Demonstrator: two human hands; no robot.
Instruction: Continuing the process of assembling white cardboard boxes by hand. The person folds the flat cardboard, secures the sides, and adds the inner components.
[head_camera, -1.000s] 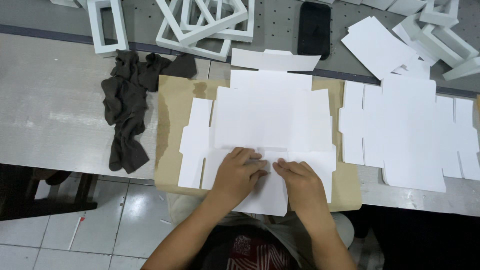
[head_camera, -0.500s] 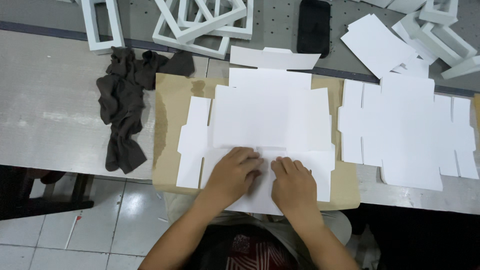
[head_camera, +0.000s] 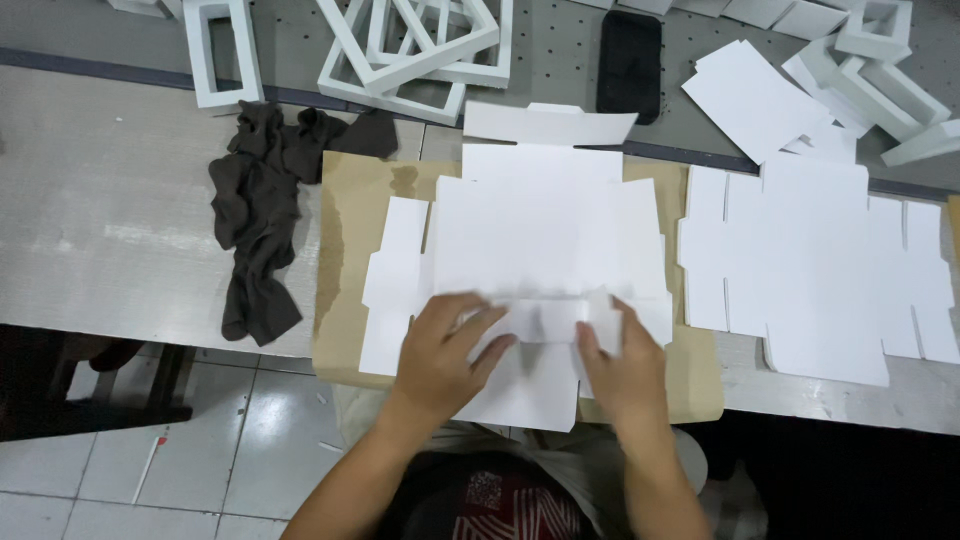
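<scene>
pressing both flat, open hands, left hand (head_camera: 440, 350) and right hand (head_camera: 620, 365), now lifting the white card blank's (head_camera: 545, 235) near flap (head_camera: 560, 315) at the bench's front edge, gripping nothing.

Flat white die-cut carton blank (head_camera: 545, 240) on brown board (head_camera: 350, 250); stacked white carton blanks (head_camera: 815, 270) at right. White rectangular box frames (head_camera: 420, 50) along the far edge. Black phone, dark screen (head_camera: 629, 52), beyond the carton blank.

Both forearms reach in from the near edge, wrists straight. The left hand (head_camera: 445, 350) lies palm down with fingers spread flat, while the right hand (head_camera: 625, 365) has its fingers curled, pinching upward.
</scene>
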